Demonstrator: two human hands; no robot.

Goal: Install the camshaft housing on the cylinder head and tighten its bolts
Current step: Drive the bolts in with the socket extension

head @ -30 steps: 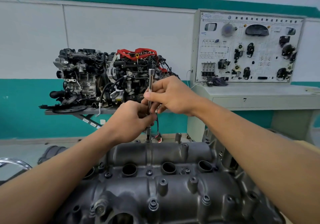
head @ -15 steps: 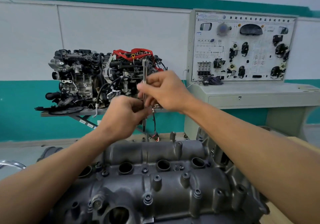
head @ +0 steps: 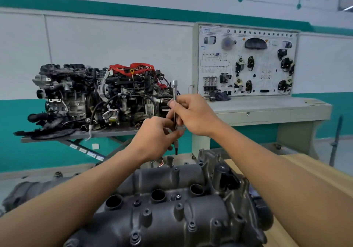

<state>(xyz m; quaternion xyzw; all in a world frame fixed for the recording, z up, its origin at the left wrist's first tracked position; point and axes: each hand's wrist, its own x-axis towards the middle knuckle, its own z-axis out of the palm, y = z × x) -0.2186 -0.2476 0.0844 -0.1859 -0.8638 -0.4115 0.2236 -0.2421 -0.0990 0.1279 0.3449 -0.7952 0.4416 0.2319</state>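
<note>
Tip of the slim steel extension bar (head: 174,94) has lifted off the dark cast camshaft housing (head: 172,210); my left grip (head: 152,138) and right grip (head: 193,115) both pinch it, next bolt likely.

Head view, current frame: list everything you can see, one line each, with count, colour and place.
camshaft housing: one, dark grey, bottom centre, nearest the camera
metal bar: one, silver, upright, held above the housing's far edge
engine: one, black and grey with red parts on top, left background
stand: one, grey, under the engine
board: one, white with dark car parts mounted on it, right background
desk: one, pale grey, under the board
bench top: one, light wood, right of the housing
left hand: one, centre, pinches the bar low down
right hand: one, centre, pinches the bar higher up
</note>
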